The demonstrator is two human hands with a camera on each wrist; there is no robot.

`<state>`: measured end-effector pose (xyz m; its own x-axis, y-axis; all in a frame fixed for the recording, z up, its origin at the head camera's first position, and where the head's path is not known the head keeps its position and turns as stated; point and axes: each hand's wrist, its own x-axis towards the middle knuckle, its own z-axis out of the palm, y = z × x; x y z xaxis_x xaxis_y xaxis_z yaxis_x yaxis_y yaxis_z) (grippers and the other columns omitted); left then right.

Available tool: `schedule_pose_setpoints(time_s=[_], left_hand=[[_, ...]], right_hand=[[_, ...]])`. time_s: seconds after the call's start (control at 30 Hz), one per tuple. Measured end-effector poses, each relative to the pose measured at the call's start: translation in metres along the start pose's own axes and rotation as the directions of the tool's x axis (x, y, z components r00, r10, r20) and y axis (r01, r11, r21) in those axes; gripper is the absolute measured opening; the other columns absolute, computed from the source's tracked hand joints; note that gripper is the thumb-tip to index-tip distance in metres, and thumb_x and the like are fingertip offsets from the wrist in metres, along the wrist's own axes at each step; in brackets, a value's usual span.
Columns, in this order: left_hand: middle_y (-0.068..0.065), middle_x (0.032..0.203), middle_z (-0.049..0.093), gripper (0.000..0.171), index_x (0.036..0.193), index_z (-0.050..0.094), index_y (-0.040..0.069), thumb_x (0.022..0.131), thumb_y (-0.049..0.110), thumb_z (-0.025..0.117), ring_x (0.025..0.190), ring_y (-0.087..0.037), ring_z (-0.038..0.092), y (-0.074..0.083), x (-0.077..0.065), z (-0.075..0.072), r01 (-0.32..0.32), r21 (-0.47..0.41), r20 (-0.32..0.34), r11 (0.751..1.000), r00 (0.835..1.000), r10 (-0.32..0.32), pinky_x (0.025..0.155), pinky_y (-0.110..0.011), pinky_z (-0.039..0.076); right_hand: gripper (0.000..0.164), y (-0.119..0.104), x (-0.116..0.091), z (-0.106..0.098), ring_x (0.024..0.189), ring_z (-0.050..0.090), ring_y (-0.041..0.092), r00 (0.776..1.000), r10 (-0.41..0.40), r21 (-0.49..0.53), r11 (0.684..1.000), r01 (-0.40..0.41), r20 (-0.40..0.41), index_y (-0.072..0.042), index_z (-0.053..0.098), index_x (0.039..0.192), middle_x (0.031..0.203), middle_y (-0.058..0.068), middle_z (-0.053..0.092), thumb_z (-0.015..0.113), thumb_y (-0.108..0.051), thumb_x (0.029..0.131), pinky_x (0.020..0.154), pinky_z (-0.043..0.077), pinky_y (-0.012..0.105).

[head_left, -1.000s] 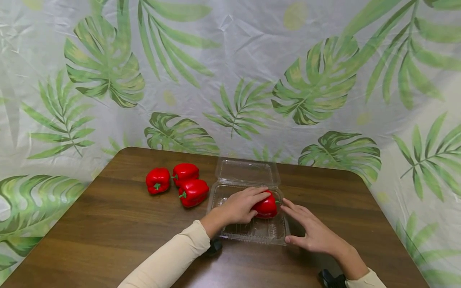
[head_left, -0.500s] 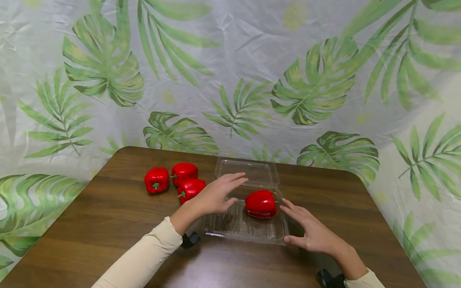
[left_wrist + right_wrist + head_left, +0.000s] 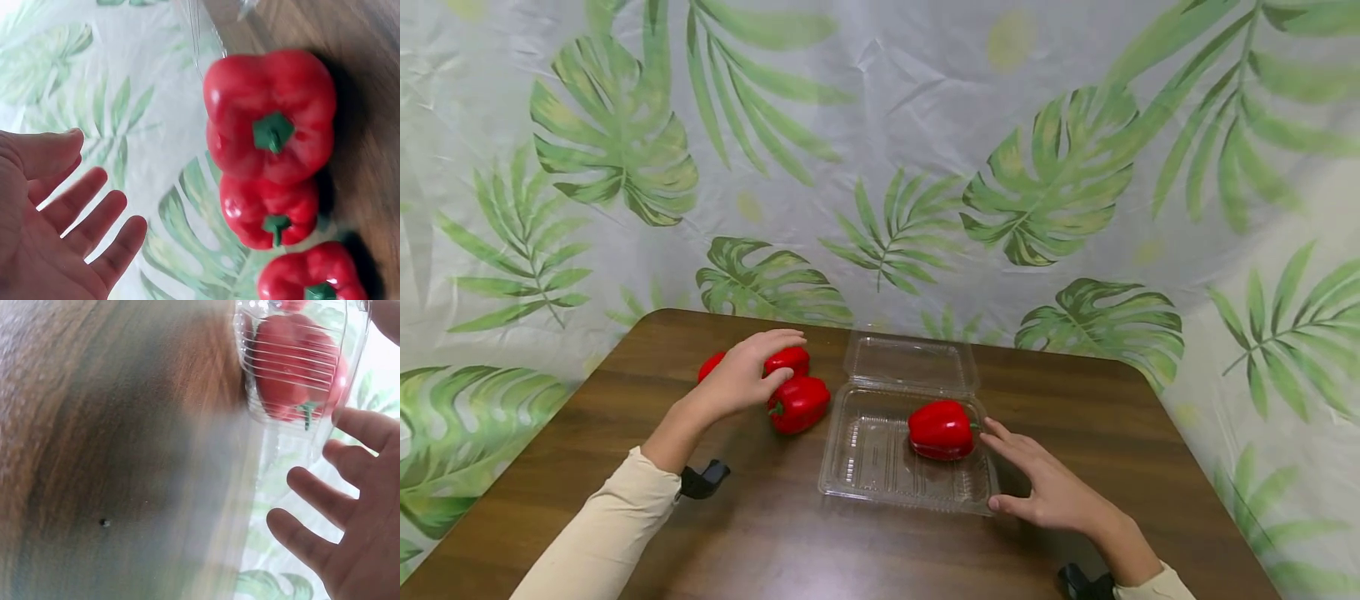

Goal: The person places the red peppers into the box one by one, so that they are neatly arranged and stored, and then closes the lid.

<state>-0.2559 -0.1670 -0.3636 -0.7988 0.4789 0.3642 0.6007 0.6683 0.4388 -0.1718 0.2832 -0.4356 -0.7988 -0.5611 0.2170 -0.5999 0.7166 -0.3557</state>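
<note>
Touching the right edge of the clear container [image 3: 872, 467] with the right hand [image 3: 1051, 482], fingers spread, gripping nothing. Containing one red pepper [image 3: 940, 429], towards its right side. Hovering with the left hand [image 3: 737, 377], empty fingers relaxed, near three more red peppers [image 3: 801, 405] on the surface [image 3: 767, 533]. Backed by leafy cloth [image 3: 895, 125].

Between your left hand [image 3: 741, 379] and the cluster of three red peppers [image 3: 800, 406] below it there is a gap, but the peppers sit close together, leaving little room among them. A narrow strip of wooden table [image 3: 880, 558] separates the nearest one from the clear tray [image 3: 872, 475]. You can enter the tray's left half from above; a fourth pepper [image 3: 942, 429] blocks part of its right. Your right hand [image 3: 1056, 483] obstructs the right edge, the opened lid [image 3: 913, 360] the far side.
</note>
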Motion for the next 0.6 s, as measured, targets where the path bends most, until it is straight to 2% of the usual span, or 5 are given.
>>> schedule_pose_setpoints(time_s=[0.13, 0.23, 0.4, 0.53, 0.6], left_hand=[[-0.018, 0.138, 0.060, 0.039, 0.130, 0.062, 0.003, 0.091, 0.004, 0.064, 0.130, -0.040, 0.054, -0.014, -0.003, -0.003, 0.033, -0.028, -0.040, 0.999, 0.999, -0.034, 0.107, -0.058, 0.045], [-0.019, 0.135, 0.061, 0.034, 0.126, 0.064, 0.003, 0.092, 0.004, 0.062, 0.128, -0.040, 0.056, -0.025, -0.005, -0.007, 0.075, -0.013, -0.063, 0.997, 0.995, -0.076, 0.105, -0.058, 0.046], [-0.019, 0.136, 0.061, 0.031, 0.125, 0.064, 0.003, 0.094, 0.004, 0.059, 0.128, -0.042, 0.055, -0.044, -0.012, -0.015, 0.176, 0.004, -0.056, 0.984, 0.983, -0.175, 0.104, -0.058, 0.046], [-0.019, 0.131, 0.064, 0.028, 0.119, 0.068, 0.002, 0.093, 0.001, 0.058, 0.125, -0.043, 0.056, -0.057, -0.018, -0.022, 0.212, 0.013, -0.065, 0.977, 0.975, -0.211, 0.102, -0.059, 0.047], [-0.019, 0.128, 0.067, 0.026, 0.115, 0.071, 0.003, 0.093, -0.001, 0.057, 0.123, -0.042, 0.058, -0.064, -0.020, -0.023, 0.225, 0.024, -0.069, 0.974, 0.972, -0.223, 0.095, -0.055, 0.050]], right_hand=[[0.077, -0.001, 0.000, 0.002, 0.134, 0.048, 0.037, 1.000, 0.015, 0.001, 1.000, -0.015, 0.011, -0.009, 0.045, 0.148, 0.158, 0.017, 0.038, 0.075, -0.040, 0.084, 0.096, 0.048, 0.062], [0.077, -0.001, 0.001, 0.001, 0.134, 0.048, 0.036, 1.000, 0.011, -0.009, 1.000, -0.010, 0.008, -0.009, 0.045, 0.148, 0.158, 0.017, 0.038, 0.075, -0.039, 0.084, 0.096, 0.048, 0.061], [0.076, -0.002, 0.001, 0.000, 0.133, 0.049, 0.037, 1.000, 0.005, -0.016, 1.000, -0.005, 0.001, -0.008, 0.047, 0.147, 0.157, 0.018, 0.040, 0.075, -0.040, 0.084, 0.096, 0.048, 0.061], [0.076, -0.002, 0.000, -0.001, 0.132, 0.050, 0.037, 1.000, 0.011, -0.020, 1.000, -0.011, -0.003, -0.008, 0.048, 0.146, 0.157, 0.017, 0.041, 0.076, -0.040, 0.083, 0.096, 0.048, 0.061], [0.077, -0.001, -0.001, 0.000, 0.132, 0.050, 0.036, 1.000, 0.012, -0.025, 1.000, -0.012, -0.004, -0.008, 0.048, 0.146, 0.157, 0.017, 0.041, 0.076, -0.040, 0.083, 0.096, 0.048, 0.061]])
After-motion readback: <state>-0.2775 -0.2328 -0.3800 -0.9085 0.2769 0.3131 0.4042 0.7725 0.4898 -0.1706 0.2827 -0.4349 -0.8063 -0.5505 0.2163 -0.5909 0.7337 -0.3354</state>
